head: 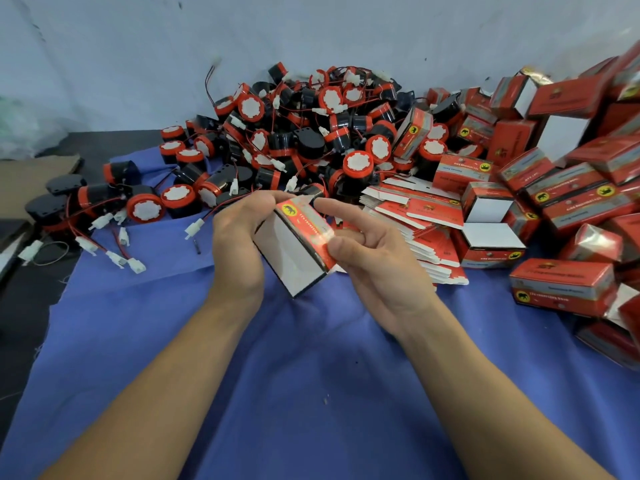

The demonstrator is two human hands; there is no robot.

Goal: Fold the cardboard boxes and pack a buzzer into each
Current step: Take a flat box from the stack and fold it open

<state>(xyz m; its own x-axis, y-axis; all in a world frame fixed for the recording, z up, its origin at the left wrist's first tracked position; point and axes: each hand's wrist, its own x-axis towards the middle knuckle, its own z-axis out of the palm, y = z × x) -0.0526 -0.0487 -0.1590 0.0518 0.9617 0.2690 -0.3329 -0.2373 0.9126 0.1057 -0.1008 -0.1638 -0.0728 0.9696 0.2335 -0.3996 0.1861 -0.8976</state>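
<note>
Left hand (239,233) is wrapped round the far side of the cardboard box (306,233), fingers curled over its top end, so it acts as the clamp. Right hand (374,261) pinches the near red corner, thumb flat on the printed face and index finger stretched out by the upper edge. My read: one hand steadies while the other works a flap into shape.

The box rides tilted in the air between both hands, just above the blue cloth (277,368) and touching nothing else. It's glossy red with a yellow badge and small print on top, and a plain white flap (291,268) hangs open below. Whether a buzzer is already inside, I can't tell.

Move outward and the layout makes sense. The flat blanks (419,216) are fanned just beyond the right hand, an easy reach. The buzzers (311,133), black bodies with red caps and trailing wires, are heaped straight ahead. The folded boxes (571,199) are stacked off to the right, clear of the work. The cloth covers most of the dark desk (24,323).
</note>
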